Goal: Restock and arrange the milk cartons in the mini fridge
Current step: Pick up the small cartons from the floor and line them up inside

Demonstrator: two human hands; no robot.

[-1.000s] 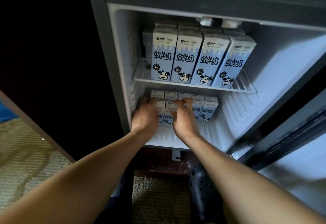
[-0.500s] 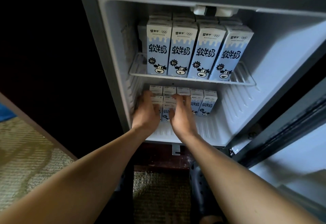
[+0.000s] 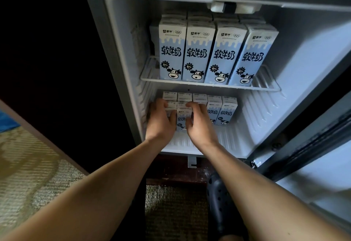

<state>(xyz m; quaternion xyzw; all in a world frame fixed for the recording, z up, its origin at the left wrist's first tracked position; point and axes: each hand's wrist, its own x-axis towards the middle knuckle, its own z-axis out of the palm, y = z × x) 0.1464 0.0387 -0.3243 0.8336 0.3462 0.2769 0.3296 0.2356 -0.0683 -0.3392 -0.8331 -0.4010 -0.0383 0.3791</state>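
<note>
The mini fridge [image 3: 296,69] stands open. Blue-and-white milk cartons with a cow print [image 3: 199,50] stand upright in rows on its wire shelf [image 3: 266,81]. Several smaller cartons [image 3: 227,111] stand in rows on the fridge floor below. My left hand [image 3: 160,121] grips the front left carton there, fingers over its top and thumb on its side. My right hand [image 3: 200,124] grips the carton two places along, fingers over its top. One carton [image 3: 182,116] shows between my two hands. The cartons under my hands are mostly hidden.
The fridge door [image 3: 313,145] hangs open on the right. A dark perforated shoe [image 3: 222,202] rests on the carpet [image 3: 38,183] just below the fridge. White ribbed fridge floor [image 3: 237,138] lies bare in front of and to the right of the lower cartons.
Both hands have stayed on the front lower cartons and reached slightly deeper. My view has moved closer to the fridge.
</note>
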